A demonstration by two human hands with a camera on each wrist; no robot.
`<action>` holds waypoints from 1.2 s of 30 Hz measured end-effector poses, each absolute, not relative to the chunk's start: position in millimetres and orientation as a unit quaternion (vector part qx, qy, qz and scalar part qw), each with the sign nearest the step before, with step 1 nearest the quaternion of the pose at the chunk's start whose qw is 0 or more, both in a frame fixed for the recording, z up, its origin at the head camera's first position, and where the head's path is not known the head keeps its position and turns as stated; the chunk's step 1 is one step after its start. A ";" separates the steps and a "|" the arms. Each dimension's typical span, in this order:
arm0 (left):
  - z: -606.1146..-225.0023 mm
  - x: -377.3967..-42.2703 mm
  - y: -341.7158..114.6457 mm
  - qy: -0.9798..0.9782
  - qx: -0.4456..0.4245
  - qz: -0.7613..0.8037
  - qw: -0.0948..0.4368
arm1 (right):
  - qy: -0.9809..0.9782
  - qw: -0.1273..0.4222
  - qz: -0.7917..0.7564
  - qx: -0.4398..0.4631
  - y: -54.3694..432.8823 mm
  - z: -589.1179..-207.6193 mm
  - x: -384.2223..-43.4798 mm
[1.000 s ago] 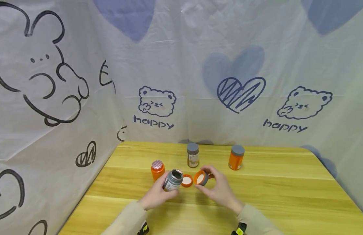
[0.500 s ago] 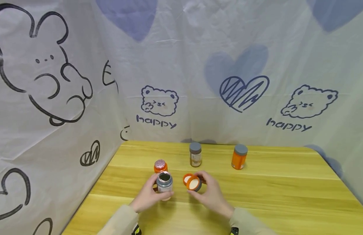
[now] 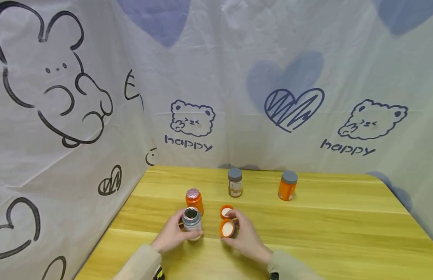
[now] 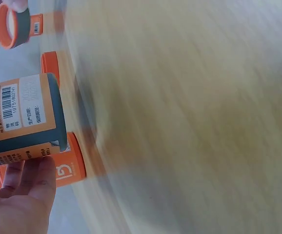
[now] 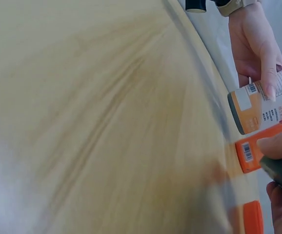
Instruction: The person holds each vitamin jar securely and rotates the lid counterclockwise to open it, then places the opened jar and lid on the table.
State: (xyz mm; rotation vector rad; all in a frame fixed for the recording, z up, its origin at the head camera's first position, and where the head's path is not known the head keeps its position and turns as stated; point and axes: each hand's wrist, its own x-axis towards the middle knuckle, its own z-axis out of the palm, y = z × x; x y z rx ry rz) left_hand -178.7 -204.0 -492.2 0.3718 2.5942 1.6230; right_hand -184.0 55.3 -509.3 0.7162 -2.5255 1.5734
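In the head view my left hand [image 3: 172, 235] grips a grey jar [image 3: 192, 223] whose mouth faces up, uncapped, with torn silver foil around its rim. The left wrist view shows this jar's barcode label [image 4: 26, 105], close over the table. My right hand [image 3: 246, 237] pinches a grey screw lid [image 3: 227, 228] by its edge; its orange inside and white liner face left, toward the jar. Just beyond that lid, an orange lid [image 3: 226, 211] lies on the table with its white liner up. Behind the jar stands an orange bottle [image 3: 194, 201], uncapped, its foil seal on.
A capped bottle with a grey lid [image 3: 235, 182] stands toward the back of the wooden table [image 3: 328, 233]. To its right is an orange bottle with a grey lid [image 3: 288, 186]. A printed white cloth [image 3: 237, 77] hangs behind the table and along its left side.
My left hand has drawn the jar left and lower, turning it from tilted to nearly upright. The lid in my right hand has come down and left, now nearer than the orange lid.
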 end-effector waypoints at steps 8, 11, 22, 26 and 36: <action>-487.8 -186.2 -209.8 0.847 0.129 0.515 0.032 | -0.830 0.010 0.518 0.207 46.9 -512.5 -190.3; -487.7 -186.3 -211.2 0.848 0.134 0.512 0.033 | -0.831 0.000 0.517 0.202 44.6 -512.3 -188.5; -497.3 -182.0 -215.4 0.851 0.135 0.504 0.064 | -0.844 -0.035 0.495 0.206 43.1 -523.0 -184.8; -496.4 -181.9 -217.1 0.863 0.134 0.479 0.083 | -0.849 -0.029 0.485 0.208 42.7 -525.6 -185.1; -495.9 -182.8 -219.3 0.852 0.168 0.478 0.134 | -0.862 -0.037 0.463 0.202 47.1 -522.7 -183.5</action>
